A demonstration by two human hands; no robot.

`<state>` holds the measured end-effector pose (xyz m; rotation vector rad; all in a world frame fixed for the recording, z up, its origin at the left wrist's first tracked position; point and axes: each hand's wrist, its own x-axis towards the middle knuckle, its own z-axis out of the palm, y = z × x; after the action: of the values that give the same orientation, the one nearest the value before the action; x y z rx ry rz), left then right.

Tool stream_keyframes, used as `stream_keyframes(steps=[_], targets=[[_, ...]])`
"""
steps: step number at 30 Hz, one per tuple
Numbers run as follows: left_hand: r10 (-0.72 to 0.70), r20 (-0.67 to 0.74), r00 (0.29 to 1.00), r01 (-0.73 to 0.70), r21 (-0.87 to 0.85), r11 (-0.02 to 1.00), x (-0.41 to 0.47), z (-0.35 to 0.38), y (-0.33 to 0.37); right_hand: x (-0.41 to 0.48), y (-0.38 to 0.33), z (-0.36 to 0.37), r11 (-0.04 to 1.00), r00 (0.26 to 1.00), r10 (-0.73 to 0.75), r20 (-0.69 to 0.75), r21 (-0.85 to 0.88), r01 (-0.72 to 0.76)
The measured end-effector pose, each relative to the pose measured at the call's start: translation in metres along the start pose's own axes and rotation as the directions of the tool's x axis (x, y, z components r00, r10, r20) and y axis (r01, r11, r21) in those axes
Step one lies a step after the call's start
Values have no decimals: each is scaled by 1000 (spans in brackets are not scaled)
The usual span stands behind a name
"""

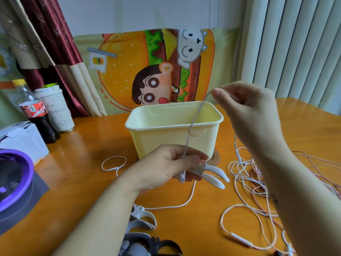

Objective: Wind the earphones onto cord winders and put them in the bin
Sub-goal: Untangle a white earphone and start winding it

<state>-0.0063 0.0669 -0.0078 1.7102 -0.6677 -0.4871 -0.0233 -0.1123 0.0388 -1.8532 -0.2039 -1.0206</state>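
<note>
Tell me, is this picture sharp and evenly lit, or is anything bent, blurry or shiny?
Head view: soft, even light with only faint shadows; the glossy table shows pale sheen beside the bin; the blinds lean and bow near the edge, a wide-angle effect; the thin cord between left hand and right hand looks slightly smeared; the spare winders at the bottom are soft.

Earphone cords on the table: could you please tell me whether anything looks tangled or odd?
Yes: the white and pink cords lie in one tangled heap right of the bin; nothing looks spilled or broken.
</note>
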Motion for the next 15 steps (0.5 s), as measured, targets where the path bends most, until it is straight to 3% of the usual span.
stream_keyframes(steps=[4, 7, 9, 11, 13, 15], targets=[[-49, -45, 998, 43, -109, 993, -1, -10, -3, 0, 16, 0, 991, 992, 125, 32, -61, -123], [-61, -174, 983, 10, -283, 959, -2, -20, 3, 1, 24, 0, 968, 963, 207, 174, -182, -175], [-73, -269, 960, -43, -399, 916, -4, -25, 8, 0, 23, 1, 951, 948, 224, 224, -264, -163], [-82, -354, 932, -99, -464, 880, -4, -28, 11, -2, 14, 2, 948, 972, 152, 180, -307, -91], [-84, -442, 893, -161, -487, 858, -2, -28, 11, -6, -2, 4, 968, 981, 82, 174, -247, -37], [-70, -526, 848, -222, -472, 853, 0, -27, 11, -13, -16, 12, 986, 934, 129, 334, -141, -86]])
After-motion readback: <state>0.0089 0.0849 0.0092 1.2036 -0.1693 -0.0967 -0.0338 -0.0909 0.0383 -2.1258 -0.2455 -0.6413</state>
